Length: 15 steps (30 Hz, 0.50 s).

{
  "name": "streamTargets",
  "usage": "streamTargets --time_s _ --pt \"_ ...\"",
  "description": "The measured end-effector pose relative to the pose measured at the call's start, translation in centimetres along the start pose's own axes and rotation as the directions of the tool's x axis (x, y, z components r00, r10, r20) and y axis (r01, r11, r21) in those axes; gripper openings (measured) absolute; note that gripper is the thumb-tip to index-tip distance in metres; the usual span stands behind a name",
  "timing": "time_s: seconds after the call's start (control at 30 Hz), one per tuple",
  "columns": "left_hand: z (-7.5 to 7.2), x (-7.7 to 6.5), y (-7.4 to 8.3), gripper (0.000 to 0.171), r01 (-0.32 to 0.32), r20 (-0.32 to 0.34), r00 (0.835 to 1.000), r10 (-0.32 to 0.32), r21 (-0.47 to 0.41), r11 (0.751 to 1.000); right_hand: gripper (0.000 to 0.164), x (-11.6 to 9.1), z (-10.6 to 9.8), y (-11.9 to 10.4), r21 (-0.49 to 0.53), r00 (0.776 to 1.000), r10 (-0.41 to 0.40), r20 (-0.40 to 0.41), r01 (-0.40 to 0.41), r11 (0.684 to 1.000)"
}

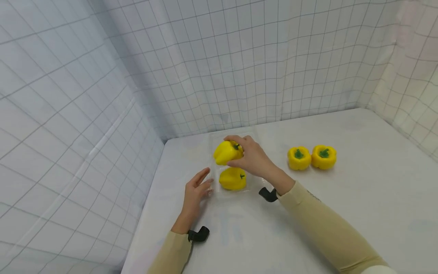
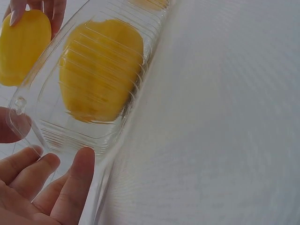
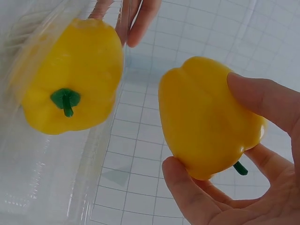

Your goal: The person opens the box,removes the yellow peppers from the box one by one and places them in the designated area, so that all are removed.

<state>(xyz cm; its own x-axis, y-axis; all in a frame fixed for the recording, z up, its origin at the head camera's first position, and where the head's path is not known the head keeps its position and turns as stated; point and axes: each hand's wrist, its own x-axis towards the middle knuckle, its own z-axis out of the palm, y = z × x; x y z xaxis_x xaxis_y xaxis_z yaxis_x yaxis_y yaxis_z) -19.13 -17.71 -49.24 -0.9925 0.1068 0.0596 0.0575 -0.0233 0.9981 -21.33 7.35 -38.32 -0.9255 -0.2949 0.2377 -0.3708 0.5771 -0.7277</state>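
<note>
My right hand holds a yellow bell pepper between thumb and fingers, its green stem facing the palm. It is raised beside the clear plastic container. A second yellow bell pepper lies on its side in the container, stem pointing right in the head view. My left hand is at the container's left edge, its loosely bent fingers close against the ribbed end wall and its thumb at the rim corner.
Two more yellow bell peppers, one beside the other, stand stem up to the right on the white table. Gridded white curtains hang behind and at both sides. A black wrist camera sits on the left wrist.
</note>
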Motion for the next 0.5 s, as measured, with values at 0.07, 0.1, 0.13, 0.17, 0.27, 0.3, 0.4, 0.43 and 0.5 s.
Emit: streamTargets --time_s 0.07,0.1,0.13,0.17,0.27,0.3,0.4,0.43,0.5 --pt "0.1 0.1 0.0 0.048 0.003 -0.004 1.000 -0.003 -0.007 1.000 0.070 -0.3 -0.3 -0.3 -0.003 1.000 0.000 -0.007 0.000 1.000" --pt "0.1 0.1 0.0 0.048 0.005 -0.005 1.000 -0.005 -0.011 1.000 0.070 -0.5 -0.5 -0.4 -0.004 1.000 -0.001 -0.009 0.001 1.000" --pt "0.1 0.1 0.0 0.048 0.006 -0.004 1.000 -0.006 -0.012 1.000 0.070 -0.7 -0.7 -0.5 -0.007 1.000 -0.001 -0.012 0.001 1.000" --pt "0.1 0.1 0.0 0.049 0.007 -0.003 1.000 -0.007 -0.012 1.000 0.070 -0.8 -0.8 -0.6 -0.010 1.000 -0.002 -0.015 0.002 1.000" --pt "0.2 0.1 0.1 0.050 0.004 -0.001 1.000 -0.004 -0.013 1.000 0.070 -1.4 -1.2 -0.7 -0.014 1.000 -0.013 -0.025 0.013 1.000" --pt "0.2 0.1 0.2 0.050 0.003 -0.002 1.000 -0.003 -0.015 1.000 0.070 -1.5 -1.4 -0.7 -0.018 0.999 -0.017 -0.029 0.016 1.000" --pt "0.1 0.0 0.4 0.049 0.000 -0.003 1.000 0.000 -0.020 1.000 0.070 -2.0 -1.7 -0.7 -0.020 0.999 -0.021 -0.035 0.020 1.000" --pt "0.1 0.0 0.4 0.049 0.001 -0.002 1.000 -0.001 -0.020 1.000 0.070 -2.2 -1.9 -0.7 -0.020 0.999 -0.018 -0.037 0.017 1.000" --pt "0.1 0.1 0.5 0.049 0.004 0.002 1.000 -0.004 -0.014 1.000 0.070 -2.5 -2.2 -0.6 -0.019 0.999 -0.010 -0.042 0.010 1.000"
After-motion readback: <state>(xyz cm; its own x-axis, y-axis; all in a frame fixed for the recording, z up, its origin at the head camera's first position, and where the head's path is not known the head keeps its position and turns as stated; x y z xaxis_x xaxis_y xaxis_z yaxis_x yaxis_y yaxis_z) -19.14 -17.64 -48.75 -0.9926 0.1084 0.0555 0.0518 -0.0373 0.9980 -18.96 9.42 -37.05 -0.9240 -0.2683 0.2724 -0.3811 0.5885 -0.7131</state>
